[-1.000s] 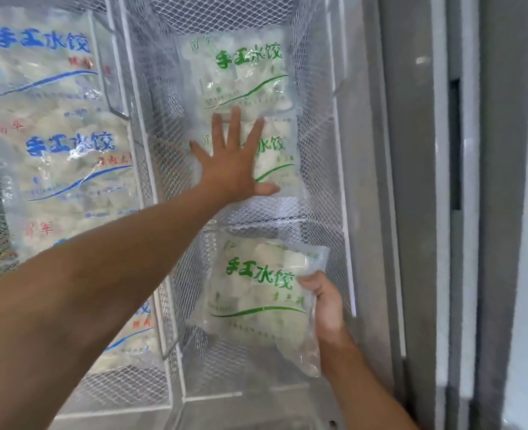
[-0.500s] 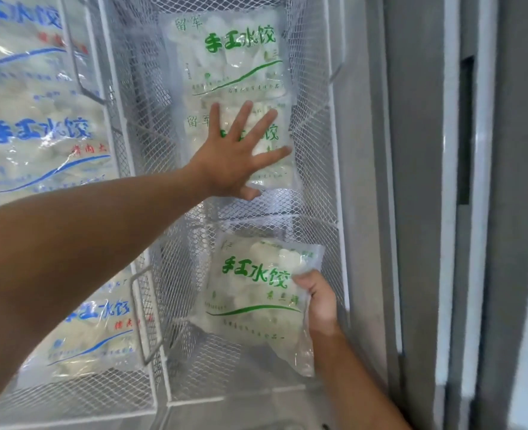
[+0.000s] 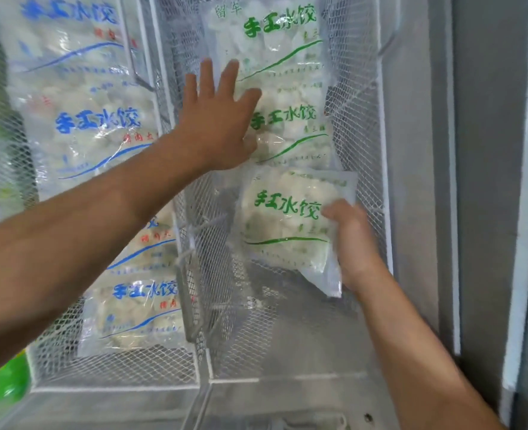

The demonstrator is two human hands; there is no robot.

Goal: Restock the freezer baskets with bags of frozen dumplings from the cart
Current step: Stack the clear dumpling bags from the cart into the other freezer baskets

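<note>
Inside the right wire basket (image 3: 361, 125) lie two green-lettered dumpling bags, one at the far end (image 3: 275, 41) and one below it (image 3: 293, 131). My left hand (image 3: 219, 119) lies flat with spread, straight fingers on these two bags. My right hand (image 3: 352, 243) grips the right edge of a third green-lettered dumpling bag (image 3: 284, 221), held just below the other two, above the basket's mesh floor.
The left wire basket (image 3: 113, 367) holds several blue-lettered dumpling bags (image 3: 95, 128). A mesh divider with a wire handle (image 3: 191, 274) separates the baskets. The grey freezer wall and frame (image 3: 486, 181) run along the right. A green package (image 3: 2, 386) shows at the lower left.
My right hand has carried its bag up the basket until it sits just under the lower stacked bag. My left hand has stayed pressed on the stacked bags.
</note>
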